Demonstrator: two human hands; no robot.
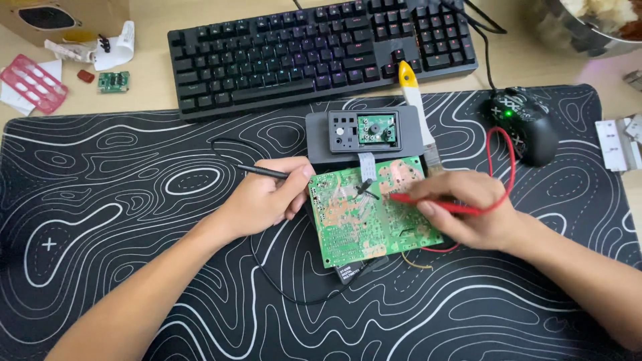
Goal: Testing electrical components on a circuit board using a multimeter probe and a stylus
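A green circuit board [354, 220] lies solder side up in the middle of a black desk mat [134, 200]. My left hand [267, 197] grips a thin black test probe [264, 172] at the board's left edge; its black lead curls away over the mat. My right hand [471, 207] holds a red test probe [428, 202], its tip resting on the board near the middle. The red lead [508, 154] loops up behind that hand. A grey device [364, 130] with an open face sits just beyond the board, joined to it by a flat ribbon cable.
A black keyboard [321, 47] lies past the mat, with a yellow-handled brush [414, 100] leaning over the grey device. A black mouse [525, 120] rests at the right. A small green board [114, 81], a red plastic piece [33, 81] and a cardboard box are at the far left.
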